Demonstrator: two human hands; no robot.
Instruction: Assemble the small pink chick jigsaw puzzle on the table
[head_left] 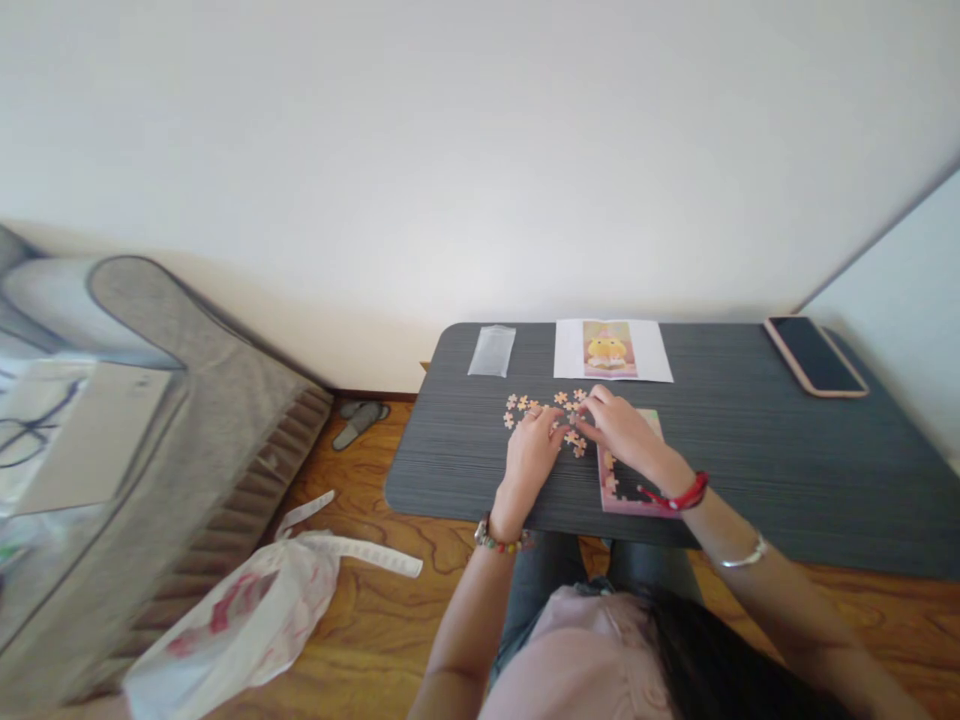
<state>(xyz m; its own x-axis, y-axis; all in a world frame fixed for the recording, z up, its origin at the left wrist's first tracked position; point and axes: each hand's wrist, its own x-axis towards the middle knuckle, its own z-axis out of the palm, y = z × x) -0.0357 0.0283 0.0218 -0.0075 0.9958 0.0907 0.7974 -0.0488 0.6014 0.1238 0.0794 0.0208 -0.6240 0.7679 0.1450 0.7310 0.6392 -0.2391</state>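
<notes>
Loose jigsaw puzzle pieces [523,403] lie spread on the dark table, mostly pinkish and orange. Over the middle of them is my left hand [532,447], its fingers bent down and thumb apart from the index finger. Facing it from the right, my right hand [619,426] reaches in with thumb and index finger apart among the pieces. No held piece can be made out in either hand. A puzzle tray [637,507] with a pink border lies under my right wrist, some pieces along its left side; my forearm hides part of it.
Behind the pieces lie a clear plastic bag [492,351] and a paper sheet [651,351] with a yellow character printed on it. A phone [816,355] rests at the table's [757,450] right end. To the left are a grey sofa [217,400], slippers [358,424] and a white plastic bag [292,590].
</notes>
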